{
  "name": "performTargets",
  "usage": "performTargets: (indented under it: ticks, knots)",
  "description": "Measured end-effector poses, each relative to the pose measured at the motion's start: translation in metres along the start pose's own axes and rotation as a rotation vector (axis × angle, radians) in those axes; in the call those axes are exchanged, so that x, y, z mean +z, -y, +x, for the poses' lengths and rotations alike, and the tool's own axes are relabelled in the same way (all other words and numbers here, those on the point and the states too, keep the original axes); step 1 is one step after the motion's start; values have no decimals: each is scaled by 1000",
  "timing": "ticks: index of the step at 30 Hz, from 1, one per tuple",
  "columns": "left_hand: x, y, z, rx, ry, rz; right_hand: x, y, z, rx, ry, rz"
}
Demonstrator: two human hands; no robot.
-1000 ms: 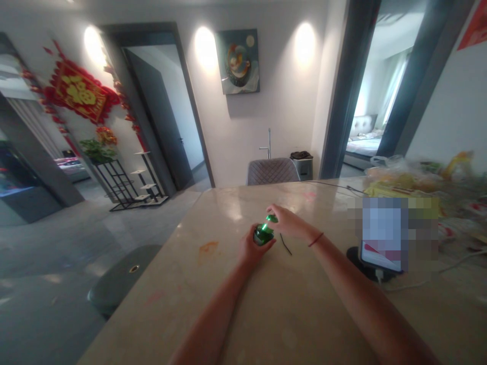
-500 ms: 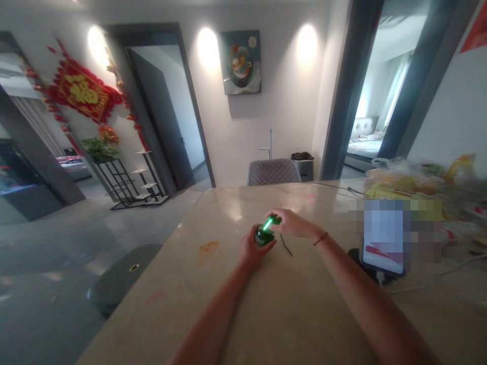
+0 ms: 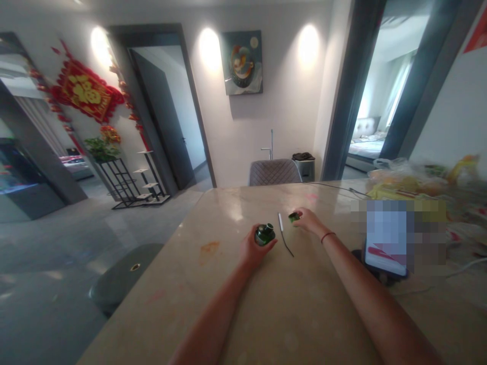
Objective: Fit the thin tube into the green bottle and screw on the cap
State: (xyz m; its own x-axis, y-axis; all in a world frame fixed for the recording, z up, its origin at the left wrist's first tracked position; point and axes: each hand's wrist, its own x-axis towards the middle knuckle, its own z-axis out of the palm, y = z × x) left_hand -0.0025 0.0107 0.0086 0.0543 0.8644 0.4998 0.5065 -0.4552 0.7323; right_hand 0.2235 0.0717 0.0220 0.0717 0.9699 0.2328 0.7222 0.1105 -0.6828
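My left hand [image 3: 251, 249] is wrapped around a small dark green glass bottle [image 3: 265, 236], whose uncovered neck points up and slightly right. A short green cap [image 3: 294, 218] is pinched in the fingertips of my right hand [image 3: 309, 222], to the right of the bottle and apart from it. Between the two hands, a thin stick [image 3: 281, 223], white at the far part and dark toward me, lies on the stone-look table [image 3: 289, 309]. The bottle's base is hidden by my left fingers.
At the right stands a lit phone [image 3: 386, 248], partly blurred out, with a white cable by it. Behind it are plastic bags [image 3: 403, 175]. A quilted chair [image 3: 275, 171] is at the far edge, and a green stool [image 3: 125, 274] at the left.
My right hand has moved right with the cap, away from the bottle's neck. The bright green streak between bottle and cap is gone, and the stick's white part now shows.
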Motion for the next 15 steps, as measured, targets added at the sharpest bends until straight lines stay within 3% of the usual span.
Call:
performTargets:
  ticks: [4, 7, 11, 15]
  knots:
    - [0, 2, 0, -20, 4, -13, -4, -5, -4, 66, 125, -272]
    - [0, 2, 1, -22, 0, -29, -6, 2, -9, 83, 127, -381]
    - [0, 1, 0, -28, -4, -25, -1, 29, -14, -190, -20, -413]
    - [0, 0, 1, -47, 11, 25, 14, 57, -23, -357, -6, -531]
